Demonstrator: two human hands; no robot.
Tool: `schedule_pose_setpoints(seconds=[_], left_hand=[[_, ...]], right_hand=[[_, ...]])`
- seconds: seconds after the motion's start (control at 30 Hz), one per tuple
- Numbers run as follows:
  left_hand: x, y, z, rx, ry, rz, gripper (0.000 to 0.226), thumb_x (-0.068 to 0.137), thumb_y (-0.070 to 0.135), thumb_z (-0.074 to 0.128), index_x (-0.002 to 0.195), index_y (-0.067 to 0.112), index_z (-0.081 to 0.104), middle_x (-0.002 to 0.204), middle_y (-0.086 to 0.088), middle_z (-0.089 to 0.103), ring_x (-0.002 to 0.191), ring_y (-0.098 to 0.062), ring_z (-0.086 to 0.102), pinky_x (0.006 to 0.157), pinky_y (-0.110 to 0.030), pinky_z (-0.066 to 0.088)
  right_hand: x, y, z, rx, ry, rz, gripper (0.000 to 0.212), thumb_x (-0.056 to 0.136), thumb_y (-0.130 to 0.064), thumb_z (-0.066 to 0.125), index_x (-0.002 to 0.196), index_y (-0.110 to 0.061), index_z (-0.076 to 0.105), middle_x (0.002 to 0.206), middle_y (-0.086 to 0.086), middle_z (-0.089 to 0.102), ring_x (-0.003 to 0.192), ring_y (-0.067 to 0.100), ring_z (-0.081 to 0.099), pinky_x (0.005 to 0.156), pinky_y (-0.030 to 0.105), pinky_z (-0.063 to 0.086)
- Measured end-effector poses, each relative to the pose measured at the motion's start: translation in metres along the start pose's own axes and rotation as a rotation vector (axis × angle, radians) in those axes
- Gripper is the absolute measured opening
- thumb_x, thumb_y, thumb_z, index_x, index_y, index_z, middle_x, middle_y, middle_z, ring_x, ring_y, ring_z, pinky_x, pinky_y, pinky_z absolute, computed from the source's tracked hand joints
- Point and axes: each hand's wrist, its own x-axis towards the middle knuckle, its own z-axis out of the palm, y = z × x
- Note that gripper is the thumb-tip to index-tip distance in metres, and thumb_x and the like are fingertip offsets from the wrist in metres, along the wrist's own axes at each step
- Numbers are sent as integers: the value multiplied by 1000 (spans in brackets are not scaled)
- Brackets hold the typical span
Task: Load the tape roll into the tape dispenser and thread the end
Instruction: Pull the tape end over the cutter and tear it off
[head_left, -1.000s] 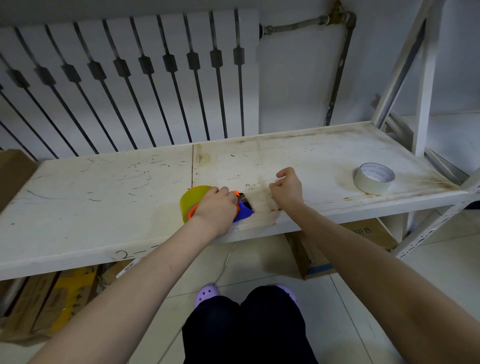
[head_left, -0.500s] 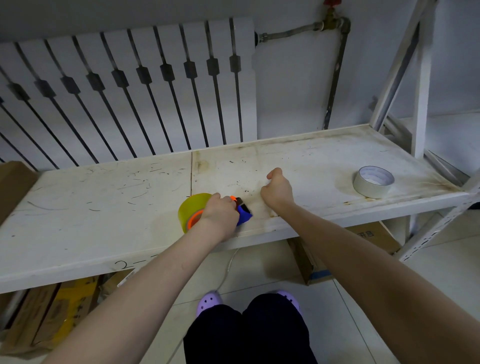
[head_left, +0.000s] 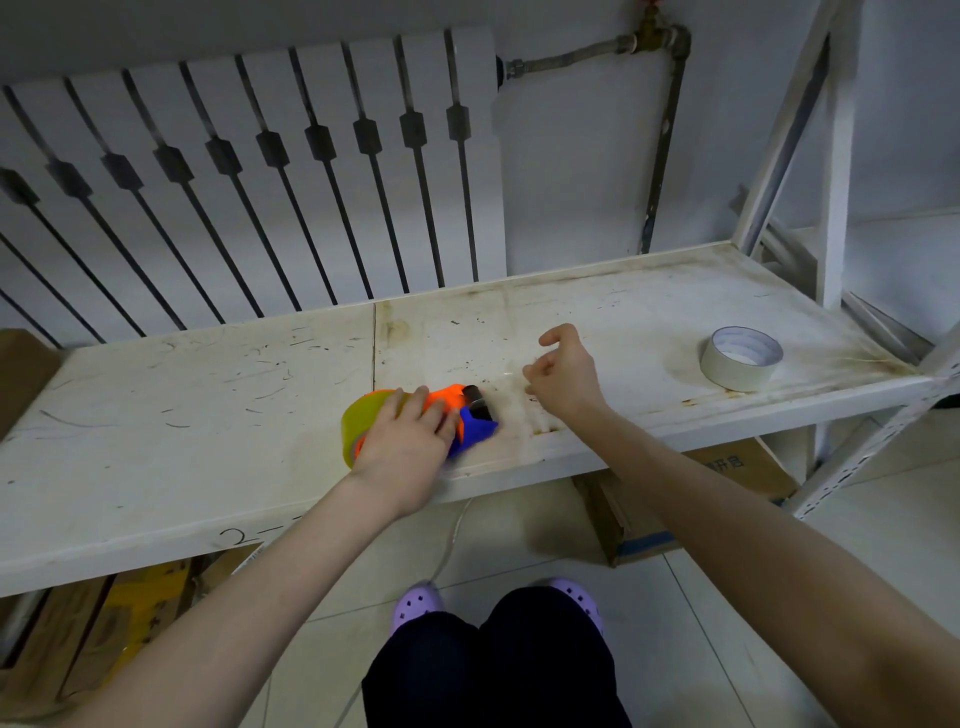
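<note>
Orange plastic dispenser (head_left: 451, 401) under left hand (head_left: 408, 447), yellow roll (head_left: 363, 422) mounted.

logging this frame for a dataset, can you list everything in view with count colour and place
tape dispenser: one, orange and blue, near the shelf's front edge, under the left hand
tape roll: one, yellowish, sits in the dispenser at its left end
spare tape roll: one, white, flat on the shelf's right end
shelf: one, white and scuffed, spans the view
radiator: one, white, on the wall behind the shelf
pipe: one, grey, right of the radiator
cardboard boxes: several, brown, on the floor under the shelf
left hand: one, pressing on the dispenser
right hand: one, loosely curled above the shelf, holding nothing clearly visible
shoes: two, purple, on the floor
</note>
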Motion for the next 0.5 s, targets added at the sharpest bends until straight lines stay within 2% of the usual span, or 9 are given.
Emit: schedule_pose_setpoints(seconds=[0.1,0.17,0.2,0.27,0.3,0.37,0.5], left_hand=[[-2,-4,-4,-106,10,9,61,87,23,49,145,19,31,152,-7,32,145,-33,15,117,-47,9],[-1,-5,-9,-224,18,10,49,86,27,48,134,21,47,142,-8,45,142,-32,26,116,-44,15],[0,-5,-13,-307,44,-15,42,84,27,48,126,20,53,133,-8,52,135,-31,37,112,-41,24],[5,-6,-22,-468,114,-114,40,81,33,52,117,16,55,118,-8,57,112,-30,55,93,-36,39],[9,-6,-26,-508,134,-159,48,78,42,56,118,15,52,117,-7,56,105,-29,57,88,-36,42],[19,-4,-29,-474,121,-182,66,70,60,60,119,17,50,117,-3,56,103,-26,58,87,-38,42],[36,4,-34,-337,62,-145,57,65,68,59,97,21,61,100,0,66,98,-23,55,85,-36,35]], right_hand=[[-13,-1,-3,14,32,-39,36,86,5,56,114,-13,43,78,4,52,85,29,63,77,34,58],[-21,-1,-6,58,64,-44,34,87,3,57,112,-15,43,81,4,52,81,25,62,67,22,55],[-25,-2,-7,73,82,-61,32,88,2,57,111,-15,43,81,4,53,78,21,61,63,17,52],[-31,-6,-8,75,110,-102,28,89,1,56,109,-15,45,80,3,52,73,14,56,59,14,50],[-33,-7,-9,71,116,-116,26,89,1,55,108,-14,46,79,1,51,72,12,54,59,14,51],[-38,-8,-11,62,110,-126,25,89,1,54,106,-15,46,78,0,50,72,11,53,63,20,54],[-47,-5,-17,35,96,-132,23,90,1,51,105,-15,46,81,2,51,75,15,53,71,35,57]])
